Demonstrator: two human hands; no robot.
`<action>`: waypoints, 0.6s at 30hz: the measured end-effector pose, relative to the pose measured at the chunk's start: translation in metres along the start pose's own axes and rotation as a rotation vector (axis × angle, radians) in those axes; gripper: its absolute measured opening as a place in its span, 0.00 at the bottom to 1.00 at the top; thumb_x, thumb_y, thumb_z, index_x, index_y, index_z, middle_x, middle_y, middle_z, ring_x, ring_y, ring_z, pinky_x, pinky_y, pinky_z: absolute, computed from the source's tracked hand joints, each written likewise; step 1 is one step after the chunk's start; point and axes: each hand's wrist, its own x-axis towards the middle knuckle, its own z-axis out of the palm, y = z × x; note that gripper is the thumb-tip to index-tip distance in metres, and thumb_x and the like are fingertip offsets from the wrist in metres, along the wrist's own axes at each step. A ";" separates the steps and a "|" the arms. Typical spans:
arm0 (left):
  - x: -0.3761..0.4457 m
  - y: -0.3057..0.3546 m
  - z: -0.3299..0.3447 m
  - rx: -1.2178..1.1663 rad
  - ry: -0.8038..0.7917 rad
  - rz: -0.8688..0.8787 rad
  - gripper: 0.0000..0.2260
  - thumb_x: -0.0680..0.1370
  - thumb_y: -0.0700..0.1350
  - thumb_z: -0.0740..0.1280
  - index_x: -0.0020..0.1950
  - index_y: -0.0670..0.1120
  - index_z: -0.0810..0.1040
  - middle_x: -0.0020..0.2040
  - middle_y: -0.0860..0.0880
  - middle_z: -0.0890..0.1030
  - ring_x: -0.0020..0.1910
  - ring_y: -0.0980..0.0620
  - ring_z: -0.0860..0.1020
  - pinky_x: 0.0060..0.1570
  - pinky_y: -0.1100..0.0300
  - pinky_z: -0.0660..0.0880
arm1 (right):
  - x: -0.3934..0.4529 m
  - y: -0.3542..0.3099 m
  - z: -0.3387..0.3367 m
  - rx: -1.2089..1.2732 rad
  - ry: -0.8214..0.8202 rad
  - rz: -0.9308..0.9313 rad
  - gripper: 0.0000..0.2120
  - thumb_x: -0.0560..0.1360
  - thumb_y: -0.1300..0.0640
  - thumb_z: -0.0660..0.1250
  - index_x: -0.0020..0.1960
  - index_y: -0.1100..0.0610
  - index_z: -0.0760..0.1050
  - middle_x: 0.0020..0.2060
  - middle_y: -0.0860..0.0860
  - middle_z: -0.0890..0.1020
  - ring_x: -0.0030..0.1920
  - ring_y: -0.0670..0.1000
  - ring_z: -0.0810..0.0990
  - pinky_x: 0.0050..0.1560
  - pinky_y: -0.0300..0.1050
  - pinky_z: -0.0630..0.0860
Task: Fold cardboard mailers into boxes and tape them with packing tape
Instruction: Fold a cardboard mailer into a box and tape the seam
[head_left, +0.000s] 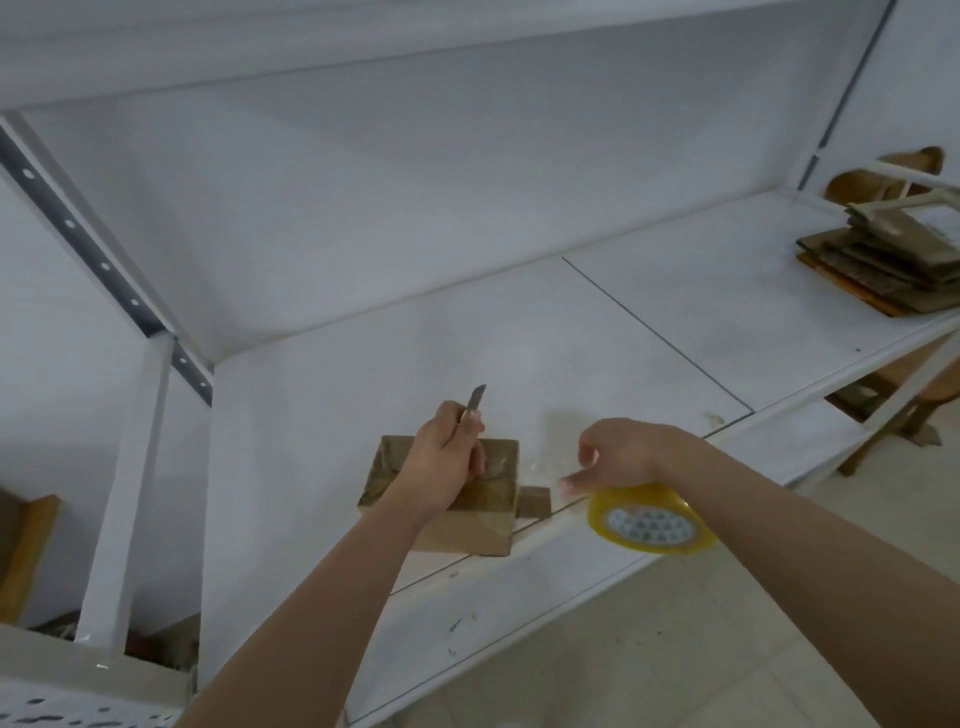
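A small brown cardboard box (483, 525) with glossy tape across its top sits near the front edge of the white shelf (519, 353). My left hand (447, 467) rests over the box and grips a utility knife (474, 402), blade pointing up and away. My right hand (618, 457) is just right of the box, with a yellowish roll of packing tape (649, 522) under its wrist; the fingers are curled and a clear strip of tape seems to run from them toward the box. A small cardboard flap (535, 501) sticks out on the box's right side.
A stack of flat cardboard mailers (883, 265) lies at the far right of the shelf. A wooden chair (883, 176) stands behind it. A white upright post (130, 467) rises at the left. Tiled floor (727, 649) lies below the shelf edge.
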 end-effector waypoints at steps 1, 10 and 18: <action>-0.001 0.001 -0.002 0.003 -0.022 0.015 0.12 0.84 0.47 0.54 0.46 0.43 0.69 0.28 0.51 0.75 0.25 0.55 0.69 0.27 0.65 0.67 | 0.000 0.003 0.000 0.017 -0.001 -0.005 0.27 0.71 0.33 0.66 0.61 0.51 0.77 0.60 0.49 0.76 0.58 0.51 0.76 0.56 0.47 0.73; -0.003 0.030 -0.011 0.299 -0.321 0.081 0.19 0.84 0.50 0.55 0.40 0.47 0.79 0.27 0.54 0.76 0.30 0.58 0.74 0.36 0.69 0.71 | -0.008 0.012 0.001 0.425 -0.038 -0.153 0.10 0.79 0.46 0.64 0.57 0.42 0.82 0.56 0.42 0.81 0.58 0.48 0.78 0.58 0.45 0.74; 0.002 0.051 0.016 0.832 -0.481 -0.029 0.21 0.84 0.47 0.53 0.42 0.40 0.80 0.36 0.50 0.75 0.37 0.54 0.72 0.37 0.64 0.65 | -0.012 0.007 0.002 0.307 0.082 -0.112 0.13 0.80 0.50 0.64 0.60 0.52 0.81 0.61 0.49 0.81 0.58 0.50 0.77 0.56 0.43 0.72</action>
